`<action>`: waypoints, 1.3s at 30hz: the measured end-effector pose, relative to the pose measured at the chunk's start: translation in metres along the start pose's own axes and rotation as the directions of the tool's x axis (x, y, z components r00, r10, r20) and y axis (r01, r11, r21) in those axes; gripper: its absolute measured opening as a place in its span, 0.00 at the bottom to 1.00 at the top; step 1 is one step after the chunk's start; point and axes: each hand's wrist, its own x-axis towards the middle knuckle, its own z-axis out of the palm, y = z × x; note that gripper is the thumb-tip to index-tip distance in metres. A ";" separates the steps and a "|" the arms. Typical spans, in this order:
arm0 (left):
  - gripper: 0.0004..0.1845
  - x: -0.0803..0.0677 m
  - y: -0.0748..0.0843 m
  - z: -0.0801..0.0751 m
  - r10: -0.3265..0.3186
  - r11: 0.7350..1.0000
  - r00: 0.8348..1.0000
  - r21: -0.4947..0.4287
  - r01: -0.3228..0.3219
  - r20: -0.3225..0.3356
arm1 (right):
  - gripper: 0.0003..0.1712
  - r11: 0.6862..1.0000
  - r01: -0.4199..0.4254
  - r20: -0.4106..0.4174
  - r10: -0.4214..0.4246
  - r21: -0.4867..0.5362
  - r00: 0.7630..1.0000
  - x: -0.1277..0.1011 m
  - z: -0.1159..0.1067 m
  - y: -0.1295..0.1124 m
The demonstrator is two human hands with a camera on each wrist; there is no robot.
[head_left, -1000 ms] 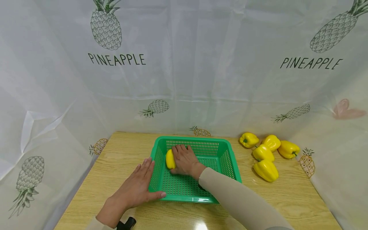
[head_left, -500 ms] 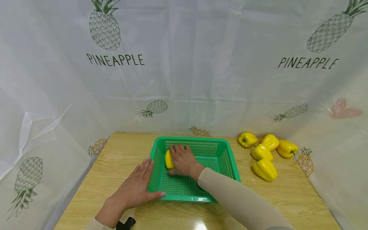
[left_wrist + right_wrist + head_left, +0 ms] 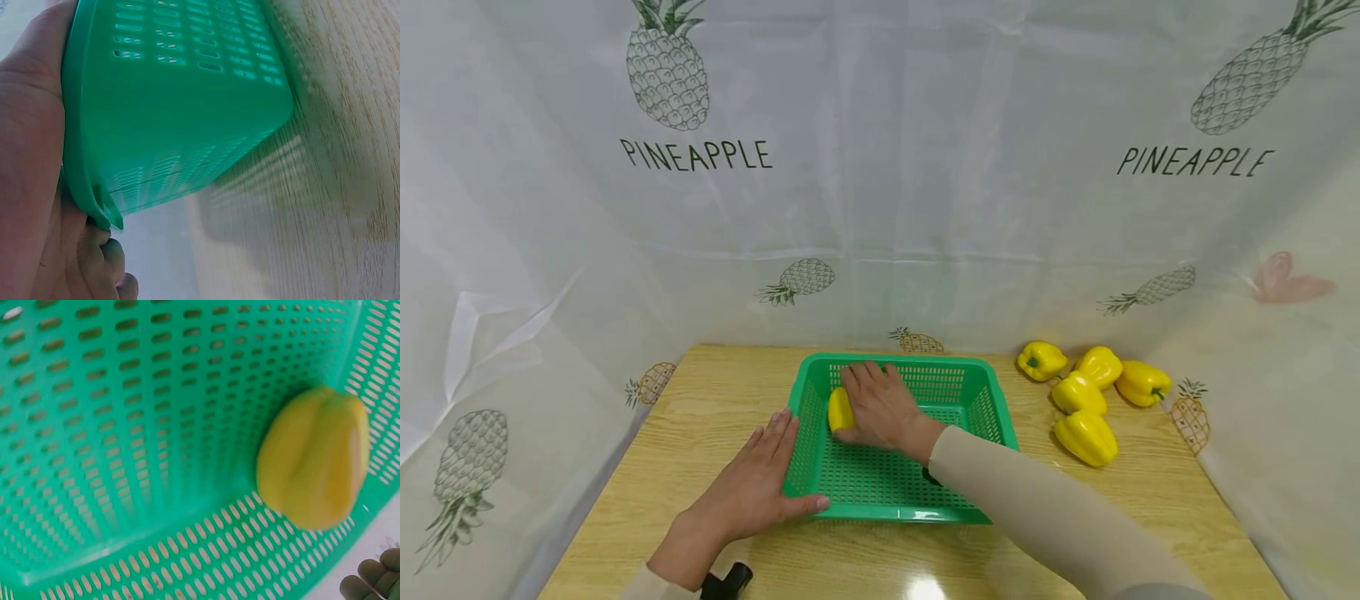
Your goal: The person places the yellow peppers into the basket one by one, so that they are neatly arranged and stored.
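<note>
A yellow bell pepper (image 3: pixel 839 410) lies at the left end inside the green plastic basket (image 3: pixel 917 515). My right hand (image 3: pixel 883 408) is over it, fingers extended and partly covering it in the head view. In the right wrist view the bell pepper (image 3: pixel 315 459) sits against the basket wall with no fingers around it. My left hand (image 3: pixel 748 479) rests along the basket's left rim, its fingers straight and its thumb at the front corner. The left wrist view shows that palm (image 3: pixel 31 144) against the basket's outer side (image 3: pixel 187 112).
Several yellow bell peppers (image 3: pixel 1086 437) lie grouped at the back right of the wooden table (image 3: pixel 715 392). A white curtain (image 3: pixel 887 167) with pineapple prints hangs behind and along both sides.
My right hand has shifted slightly up and to the right relative to the basket, away from the pepper. My left hand keeps its place on the rim. The whole head view has drifted slightly.
</note>
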 end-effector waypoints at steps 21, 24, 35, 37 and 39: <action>0.70 0.000 0.002 -0.001 -0.017 1.000 1.000 -0.022 0.018 0.005 | 0.48 0.999 -0.051 -0.216 0.053 0.015 0.975 -0.066 -0.057 0.078; 0.69 0.000 0.002 0.000 -0.015 1.000 1.000 -0.018 0.015 0.008 | 0.47 0.997 -0.069 -0.251 0.073 0.023 0.965 -0.082 -0.055 0.097; 0.69 -0.001 0.001 0.000 -0.021 0.999 1.000 -0.028 0.021 0.013 | 0.47 0.997 -0.077 -0.347 0.079 0.020 0.935 -0.154 -0.027 0.170; 0.69 -0.001 0.001 0.000 -0.014 1.000 1.000 -0.021 0.014 0.009 | 0.45 0.997 -0.072 -0.339 0.076 0.027 0.938 -0.168 -0.020 0.182; 0.69 0.000 0.001 0.000 -0.005 1.000 1.000 -0.015 0.005 0.005 | 0.44 0.998 -0.065 -0.333 0.068 0.019 0.940 -0.183 -0.014 0.194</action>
